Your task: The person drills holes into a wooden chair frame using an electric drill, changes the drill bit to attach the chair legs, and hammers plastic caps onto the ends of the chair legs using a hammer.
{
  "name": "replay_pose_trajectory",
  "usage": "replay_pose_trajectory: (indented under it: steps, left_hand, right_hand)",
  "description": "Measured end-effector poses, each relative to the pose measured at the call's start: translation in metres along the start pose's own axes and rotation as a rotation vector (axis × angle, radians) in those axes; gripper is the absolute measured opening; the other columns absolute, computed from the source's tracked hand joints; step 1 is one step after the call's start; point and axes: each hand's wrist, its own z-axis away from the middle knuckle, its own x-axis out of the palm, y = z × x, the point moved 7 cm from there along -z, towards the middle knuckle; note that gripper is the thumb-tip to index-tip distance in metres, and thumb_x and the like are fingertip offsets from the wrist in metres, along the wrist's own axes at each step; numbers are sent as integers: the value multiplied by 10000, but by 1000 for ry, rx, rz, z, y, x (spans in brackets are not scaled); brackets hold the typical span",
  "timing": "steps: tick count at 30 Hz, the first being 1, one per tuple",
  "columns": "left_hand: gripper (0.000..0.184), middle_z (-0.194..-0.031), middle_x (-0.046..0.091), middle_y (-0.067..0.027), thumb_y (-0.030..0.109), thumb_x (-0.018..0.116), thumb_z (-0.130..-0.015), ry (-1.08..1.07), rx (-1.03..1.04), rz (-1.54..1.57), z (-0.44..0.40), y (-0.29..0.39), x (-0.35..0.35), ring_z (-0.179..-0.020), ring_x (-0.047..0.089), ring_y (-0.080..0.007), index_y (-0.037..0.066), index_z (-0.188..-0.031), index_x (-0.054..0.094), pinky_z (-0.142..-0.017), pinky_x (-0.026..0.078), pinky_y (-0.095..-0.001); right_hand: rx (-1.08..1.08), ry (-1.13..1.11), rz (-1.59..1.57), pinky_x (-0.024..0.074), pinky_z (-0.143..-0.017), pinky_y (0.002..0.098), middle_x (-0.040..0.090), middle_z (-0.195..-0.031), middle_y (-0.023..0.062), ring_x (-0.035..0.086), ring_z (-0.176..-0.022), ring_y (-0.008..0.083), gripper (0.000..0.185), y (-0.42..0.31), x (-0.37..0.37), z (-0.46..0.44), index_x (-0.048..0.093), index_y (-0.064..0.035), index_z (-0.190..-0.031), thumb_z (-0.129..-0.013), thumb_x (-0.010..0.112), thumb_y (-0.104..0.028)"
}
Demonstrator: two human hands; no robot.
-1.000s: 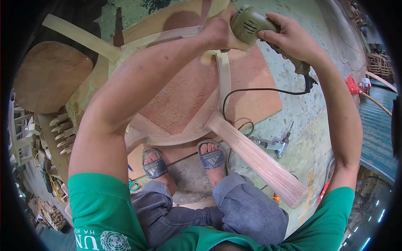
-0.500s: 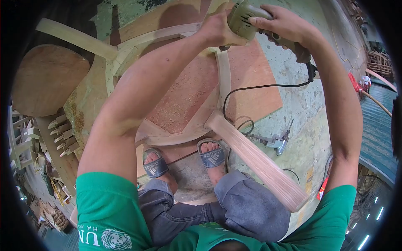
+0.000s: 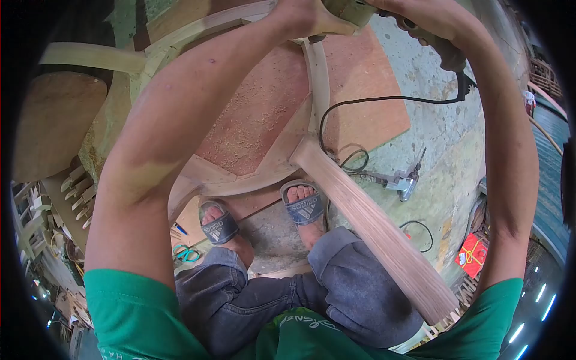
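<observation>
At the top edge of the head view, my left hand point(image 3: 312, 17) grips the front body of an olive-green power tool point(image 3: 354, 11). My right hand point(image 3: 429, 21) is wrapped round its rear handle, from which a black cord point(image 3: 390, 99) runs down to the floor. The tool is partly cut off by the frame edge, and its working end is hidden. Below it lies a rounded wooden frame point(image 3: 321, 78) with splayed legs; one broad leg point(image 3: 378, 234) points toward my right knee. Sawdust covers the reddish board point(image 3: 255, 114) inside the frame.
A metal air tool point(image 3: 405, 183) lies on the floor at the right, near a red box point(image 3: 473, 255). Teal scissors point(image 3: 186, 253) and a blue pen point(image 3: 180, 228) are beside my left foot. A rounded wooden panel point(image 3: 57, 123) and stacked wood pieces point(image 3: 78, 192) stand left.
Both hands and the power tool have moved up in the view, partly past the top edge. The wooden frame and floor items have shifted slightly in the view, and the red box now shows fully.
</observation>
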Motion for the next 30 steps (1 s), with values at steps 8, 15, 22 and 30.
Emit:
replay_pose_trajectory:
  steps: [8,15,22,30]
  left_hand:
    - [850,-1051,644,-51,238,880,-648,-134,-372,13,7,-16,3,-898,618,-159,105,-1365,445,-761,530,-314]
    - [728,-1058,690,-61,274,895,-574,-56,-325,-14,6,-26,-2,-966,662,-168,102,-1222,612,-844,541,-327]
    - [700,-962,707,-93,355,883,-528,-96,-253,-101,8,25,-4,-863,685,-197,70,-1125,657,-789,552,-330]
    - [683,-866,711,-101,424,871,-482,-68,-43,-293,16,43,18,-786,687,-223,60,-1032,693,-755,540,-330]
  right_hand:
    - [-31,-20,-8,452,-492,336,569,-718,56,541,-554,164,429,5,3,-6,572,-35,-1128,-910,613,-401]
    - [-159,50,-26,466,-466,305,604,-799,70,561,-577,145,592,18,5,-26,497,-45,-1330,-888,645,-411]
    - [-78,78,43,503,-612,331,639,-810,78,617,-687,174,387,-17,-28,54,588,-30,-1135,-889,599,-329]
    - [-223,198,-132,491,-740,272,644,-990,86,594,-871,113,612,52,7,47,487,8,-1354,-912,669,-374]
